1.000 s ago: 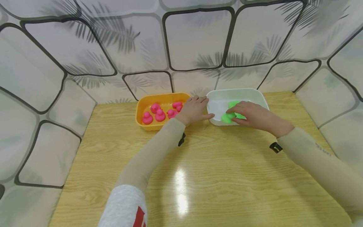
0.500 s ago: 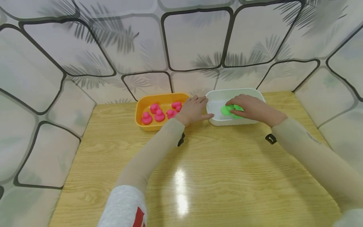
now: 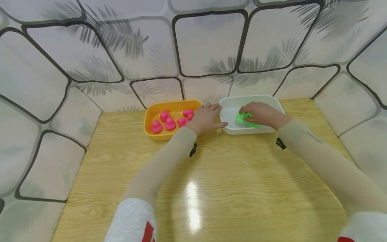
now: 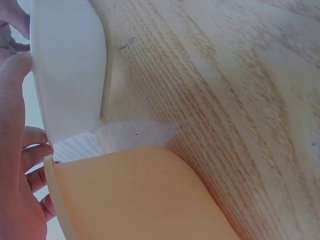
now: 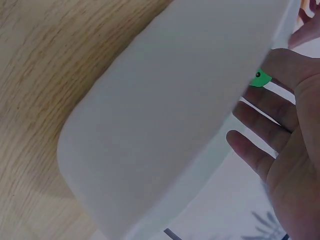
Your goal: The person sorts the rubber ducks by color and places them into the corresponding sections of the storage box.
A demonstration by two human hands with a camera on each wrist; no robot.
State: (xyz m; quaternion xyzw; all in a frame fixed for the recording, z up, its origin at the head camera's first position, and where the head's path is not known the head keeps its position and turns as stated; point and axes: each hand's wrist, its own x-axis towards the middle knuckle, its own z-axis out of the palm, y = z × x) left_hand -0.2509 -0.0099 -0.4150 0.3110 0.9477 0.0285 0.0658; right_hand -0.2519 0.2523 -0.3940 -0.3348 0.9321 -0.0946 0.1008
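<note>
My left hand [image 3: 207, 118], fingers spread, rests across the neighbouring rims of an orange tub [image 3: 148, 126] and a white tub [image 3: 231, 131]. In the left wrist view its thumb [image 4: 17, 70] is at the white tub's rim and its fingertips [image 4: 39, 152] are where the two rims meet. Over the white tub, my right hand [image 3: 261, 113] pinches a green toy duck [image 5: 260, 80] between thumb and forefinger, its dark eye showing. More green [image 3: 252, 124] lies beneath that hand, partly hidden. Several pink toy ducks [image 3: 170, 124] sit in the orange tub, some partly behind my left hand.
Both tubs stand side by side at the back of a wood-grain table [image 3: 193, 174]. A patterned wall covering [image 3: 211, 43] rises right behind them and on both sides. Each wrist carries a small black strap piece [image 3: 281, 143].
My right hand has moved a little left and back within the white tub, and the green shapes under it have shifted with it. My left hand has stayed in place.
</note>
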